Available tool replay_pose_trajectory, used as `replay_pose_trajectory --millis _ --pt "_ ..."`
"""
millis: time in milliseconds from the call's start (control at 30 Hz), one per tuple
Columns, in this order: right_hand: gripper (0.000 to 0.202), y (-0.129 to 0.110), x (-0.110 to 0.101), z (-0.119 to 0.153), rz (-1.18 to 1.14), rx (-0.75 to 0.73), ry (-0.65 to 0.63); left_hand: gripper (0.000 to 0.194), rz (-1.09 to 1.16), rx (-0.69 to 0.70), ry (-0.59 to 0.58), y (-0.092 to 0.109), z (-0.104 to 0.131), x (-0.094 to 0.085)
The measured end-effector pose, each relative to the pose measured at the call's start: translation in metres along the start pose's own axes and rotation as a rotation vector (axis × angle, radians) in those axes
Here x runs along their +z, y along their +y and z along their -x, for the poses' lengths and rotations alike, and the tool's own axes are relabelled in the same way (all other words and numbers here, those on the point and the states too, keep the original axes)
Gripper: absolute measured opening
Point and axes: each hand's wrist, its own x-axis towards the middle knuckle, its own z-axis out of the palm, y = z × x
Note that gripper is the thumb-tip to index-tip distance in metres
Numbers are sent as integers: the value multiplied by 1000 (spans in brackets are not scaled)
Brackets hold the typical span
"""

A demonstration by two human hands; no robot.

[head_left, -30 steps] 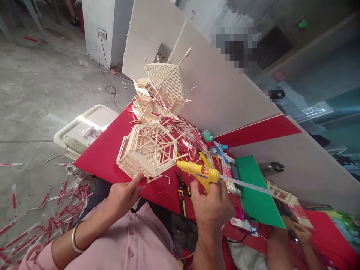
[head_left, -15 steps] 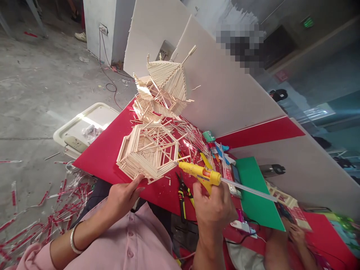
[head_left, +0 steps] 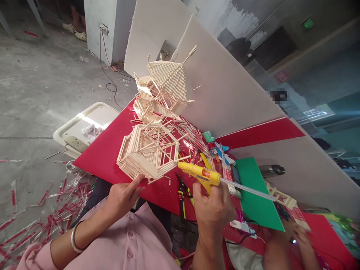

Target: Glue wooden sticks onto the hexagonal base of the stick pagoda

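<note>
My right hand (head_left: 215, 204) is wrapped round the handle of a yellow hot glue gun (head_left: 197, 171), with a long clear glue stick (head_left: 247, 189) out of its back. The nozzle points left and is at the right corner of a hexagonal wooden stick frame (head_left: 147, 152). My left hand (head_left: 123, 198) grips the near lower edge of this frame between fingers and thumb; the fingertips are partly hidden. Behind the frame stands a taller stick model (head_left: 167, 80) with a slatted, pointed roof. Loose wooden sticks (head_left: 194, 135) lie to the right of both.
Black-and-yellow pliers (head_left: 182, 195) lie near the front edge of the red table (head_left: 98, 157). To the right are a green board (head_left: 253, 187), a green-lidded container (head_left: 208, 137) and a co-worker's hand (head_left: 300, 236). White panels (head_left: 225, 82) rise behind. Plastic wrappers (head_left: 56, 217) litter the floor.
My hands, the glue gun and the stick frame stay almost still. At the right, the co-worker's hands have shifted slightly. A person's feet at the back left show more fully.
</note>
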Motion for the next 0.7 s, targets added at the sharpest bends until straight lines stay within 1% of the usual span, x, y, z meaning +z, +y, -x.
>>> replay_pose_trajectory --millis 133,233,333,467,567,700 --pt "5 -1 1 2 -24 12 -22 33 7 30 37 2 -2 -1" --pt "5 -3 -1 2 -30 14 -34 33 15 28 35 2 -2 -1" --pt "6 -3 -3 1 -48 -8 -19 33 9 24 34 2 -2 0" --pt "9 -4 -5 0 -77 -36 -2 34 8 50 63 1 -2 1" --pt "11 -6 -7 -2 -103 -34 4 34 14 65 62 0 -3 2" --pt "11 -11 -10 -6 -167 -29 27 35 0 89 89 1 -4 2"
